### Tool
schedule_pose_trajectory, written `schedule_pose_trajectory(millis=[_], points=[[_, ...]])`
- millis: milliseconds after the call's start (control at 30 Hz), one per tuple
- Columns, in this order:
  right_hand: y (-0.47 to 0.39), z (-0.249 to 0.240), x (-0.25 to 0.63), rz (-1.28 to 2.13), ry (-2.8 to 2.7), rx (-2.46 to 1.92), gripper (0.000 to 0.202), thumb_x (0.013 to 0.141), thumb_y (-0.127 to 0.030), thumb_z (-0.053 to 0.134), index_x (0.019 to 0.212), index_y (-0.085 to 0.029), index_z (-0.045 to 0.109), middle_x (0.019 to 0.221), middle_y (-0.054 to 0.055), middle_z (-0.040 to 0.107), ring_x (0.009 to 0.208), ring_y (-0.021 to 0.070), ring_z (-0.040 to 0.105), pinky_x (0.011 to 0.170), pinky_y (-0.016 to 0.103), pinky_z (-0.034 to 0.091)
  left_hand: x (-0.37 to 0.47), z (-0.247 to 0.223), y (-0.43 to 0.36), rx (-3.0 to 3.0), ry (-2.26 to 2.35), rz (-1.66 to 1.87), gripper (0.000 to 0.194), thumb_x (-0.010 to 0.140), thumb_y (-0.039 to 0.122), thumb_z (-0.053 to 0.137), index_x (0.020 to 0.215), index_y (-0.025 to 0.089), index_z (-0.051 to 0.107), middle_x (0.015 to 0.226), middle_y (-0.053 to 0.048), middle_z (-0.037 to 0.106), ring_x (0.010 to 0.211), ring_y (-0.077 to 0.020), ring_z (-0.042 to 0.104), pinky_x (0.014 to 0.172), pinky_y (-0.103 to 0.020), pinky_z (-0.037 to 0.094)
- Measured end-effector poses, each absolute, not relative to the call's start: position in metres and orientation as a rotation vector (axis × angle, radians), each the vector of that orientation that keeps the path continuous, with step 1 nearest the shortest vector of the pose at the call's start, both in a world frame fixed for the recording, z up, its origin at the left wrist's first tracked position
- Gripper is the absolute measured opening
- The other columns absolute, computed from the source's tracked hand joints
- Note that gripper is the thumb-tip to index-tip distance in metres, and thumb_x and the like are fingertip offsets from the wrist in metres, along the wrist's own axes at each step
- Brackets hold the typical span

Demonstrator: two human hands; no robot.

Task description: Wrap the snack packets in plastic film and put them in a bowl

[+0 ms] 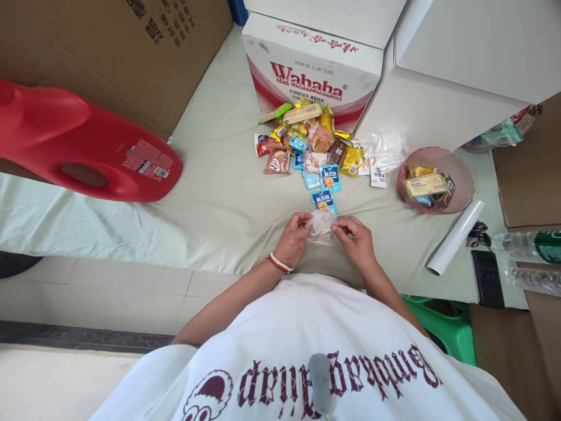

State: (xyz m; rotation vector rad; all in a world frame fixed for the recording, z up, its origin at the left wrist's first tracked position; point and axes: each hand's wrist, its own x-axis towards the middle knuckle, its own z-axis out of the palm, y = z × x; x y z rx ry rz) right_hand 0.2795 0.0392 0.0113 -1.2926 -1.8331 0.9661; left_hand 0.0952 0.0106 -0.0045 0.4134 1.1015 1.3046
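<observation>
Between my hands, close to the front edge of the cloth-covered surface, is a crumpled clear plastic bag (323, 227). My left hand (294, 237) pinches its left side, and a beaded bracelet circles that wrist. On the other side, my right hand (356, 238) grips the bag between thumb and fingers. Just beyond the bag lies a blue snack packet (324, 202). Farther back a heap of wrapped snacks (321, 139) leans toward a carton, with a brown-wrapped snack (277, 160) at its left. More clear plastic (388, 149) lies to the heap's right.
A pink bowl (465, 190) holding several snacks stands at right, near a white roll (456, 238), keys (478, 235), a phone (488, 279) and plastic bottles (519, 247). The Wahaha carton (313, 70) is behind. A red jug (109, 146) lies left. A green stool (453, 330) stands below.
</observation>
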Motion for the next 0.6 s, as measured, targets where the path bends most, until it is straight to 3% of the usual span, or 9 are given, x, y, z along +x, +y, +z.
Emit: schedule_pose_trajectory(millis=[167,300,467,600], points=[[0.028,0.022,0.294,0.759,-1.733,-1.302,0.018,0.096,-0.039,0.064,0.091,-0.024,0.072,0.087,0.003,0.067,0.077,0.0173,0.06,0.07,0.031,0.05,0.097,-0.01,0.017,0.554,1.422,1.256,0.022,0.065,0.022,0.077,0.079,0.017,0.062,0.07,0.005,0.05,0.065,-0.0093,0.042,0.065,-0.024,0.036],[0.013,0.013,0.306,0.741,-1.508,-1.429,0.022,0.094,-0.045,0.066,0.093,-0.023,0.07,0.089,0.004,0.066,0.079,0.0181,0.061,0.071,0.032,0.05,0.097,-0.012,0.024,0.443,1.405,1.347,0.025,0.074,0.03,0.076,0.078,0.02,0.054,0.061,0.009,0.043,0.053,-0.0073,0.035,0.052,-0.022,0.028],[0.001,-0.005,0.318,1.097,-1.191,-1.552,0.028,0.089,-0.049,0.067,0.097,-0.022,0.066,0.081,0.0,0.063,0.061,0.0126,0.051,0.06,0.027,0.045,0.092,-0.011,0.028,0.238,1.3,1.477,0.031,0.084,0.039,0.07,0.084,0.024,0.044,0.061,0.01,0.037,0.047,-0.0061,0.032,0.044,-0.019,0.021],[0.007,0.001,0.347,1.463,-1.504,-1.647,0.038,0.085,-0.056,0.068,0.097,-0.021,0.071,0.073,0.0,0.065,0.063,0.0153,0.055,0.061,0.029,0.047,0.086,-0.01,0.026,0.23,1.295,1.475,0.034,0.089,0.045,0.067,0.085,0.025,0.04,0.062,0.01,0.042,0.046,-0.0061,0.035,0.043,-0.017,0.022]])
